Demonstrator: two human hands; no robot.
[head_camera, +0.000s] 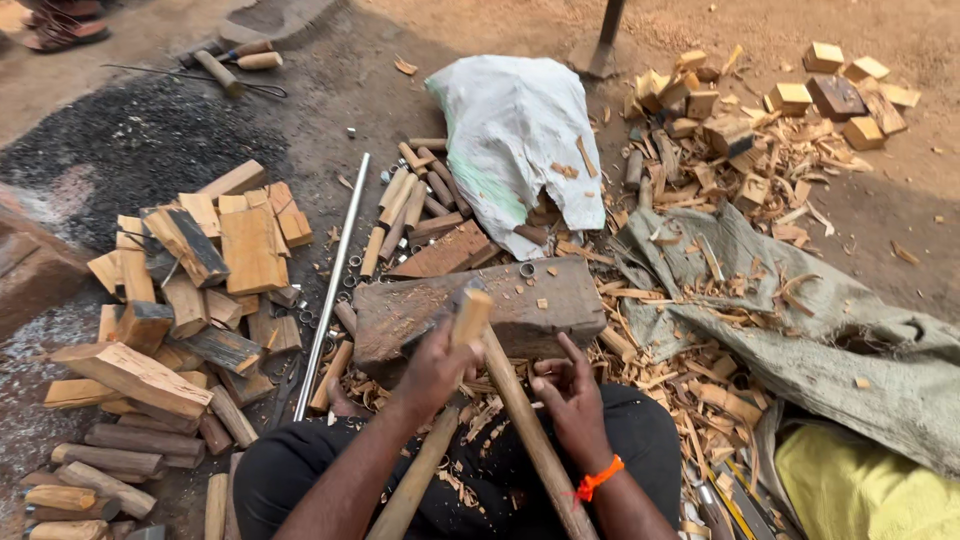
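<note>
The left hand (432, 368) is closed around a short pale wooden peg (470, 315), holding it upright against the near edge of a heavy wooden block (520, 300) that lies on the ground in front of the person's knees. The right hand (572, 388), with an orange band at the wrist, is curled with its fingers bent beside a long wooden handle (530, 430) that slants across the lap; whether it truly grips the handle cannot be told. A second long stick (415, 480) runs under the left forearm. The ground (330, 90) is bare packed earth, strewn with shavings (690, 390) to the right. Left of the block lie a metal rod (332, 285) and a heap of split wood pieces (190, 300). Beyond the block rest short round pegs (400, 205) and a white sack (515, 130), slumped and partly open, its contents hidden. A grey-green cloth (800, 320) spreads on the right, with small wooden cubes (800, 90) farther off.
</note>
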